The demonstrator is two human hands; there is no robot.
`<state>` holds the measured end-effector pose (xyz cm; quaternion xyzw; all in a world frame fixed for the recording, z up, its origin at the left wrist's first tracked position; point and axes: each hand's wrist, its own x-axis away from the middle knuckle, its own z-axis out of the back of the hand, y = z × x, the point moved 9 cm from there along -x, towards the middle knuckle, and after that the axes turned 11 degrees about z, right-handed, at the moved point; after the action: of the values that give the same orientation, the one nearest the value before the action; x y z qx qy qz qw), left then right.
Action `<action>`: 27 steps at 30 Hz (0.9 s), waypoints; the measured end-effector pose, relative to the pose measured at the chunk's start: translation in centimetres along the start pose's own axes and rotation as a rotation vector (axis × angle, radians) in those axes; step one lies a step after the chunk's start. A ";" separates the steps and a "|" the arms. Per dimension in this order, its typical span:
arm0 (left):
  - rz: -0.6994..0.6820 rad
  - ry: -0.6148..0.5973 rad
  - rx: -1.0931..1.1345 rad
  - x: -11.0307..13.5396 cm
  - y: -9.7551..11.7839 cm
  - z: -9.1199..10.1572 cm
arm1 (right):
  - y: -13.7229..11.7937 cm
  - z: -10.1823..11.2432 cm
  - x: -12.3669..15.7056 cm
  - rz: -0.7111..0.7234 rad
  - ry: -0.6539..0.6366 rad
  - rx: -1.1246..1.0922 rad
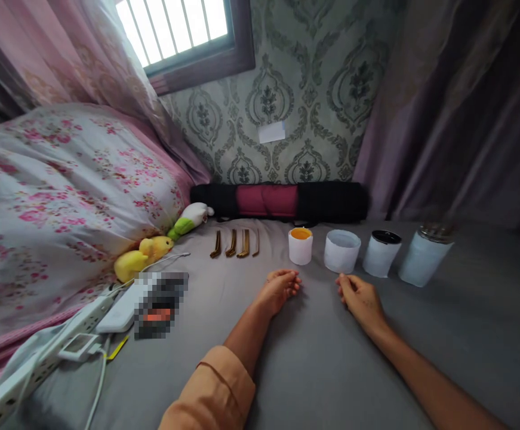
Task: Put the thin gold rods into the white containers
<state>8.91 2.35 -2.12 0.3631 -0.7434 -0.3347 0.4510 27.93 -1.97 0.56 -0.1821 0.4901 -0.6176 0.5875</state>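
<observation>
My left hand is over the grey sheet with its fingers curled in and nothing visible in them. Just beyond it stands a white-wrapped cup with an orange inside. My right hand is closed too, thumb against the forefinger, and shows no object. It is nearest to a wide white tub. Farther right are a white-wrapped can with a black rim and a taller wrapped can with blurred metallic pieces at its mouth. Thin L-shaped brownish-gold rods lie in small groups left of the cups.
A long black and dark red roll lies along the wall. At left are a yellow plush toy, a green and white plush, a power strip with cables, a white flat device and a blurred-out item.
</observation>
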 end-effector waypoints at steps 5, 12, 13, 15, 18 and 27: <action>-0.097 0.145 -0.158 -1.0 2.1 2.3 | 0.1 0.1 0.1 -0.021 0.008 -0.021; -0.237 0.415 -0.471 -1.3 7.1 6.4 | 0.3 0.1 0.0 -0.001 0.014 -0.017; -0.250 0.455 -0.521 -1.3 7.7 6.9 | 0.4 0.1 0.0 0.001 0.011 -0.014; -0.274 0.525 -0.628 -1.2 8.8 7.9 | 0.4 0.1 0.0 0.007 0.008 -0.010; -0.313 0.609 -0.801 -0.8 10.3 8.9 | 0.3 0.1 0.0 0.021 0.003 -0.015; -0.353 0.734 -1.232 -1.1 12.5 9.3 | 0.6 0.0 -0.1 0.008 0.001 0.017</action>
<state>-2.16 11.32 4.31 0.2468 -0.1525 -0.6161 0.7323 28.30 -1.82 0.09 -0.1747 0.4860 -0.6195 0.5912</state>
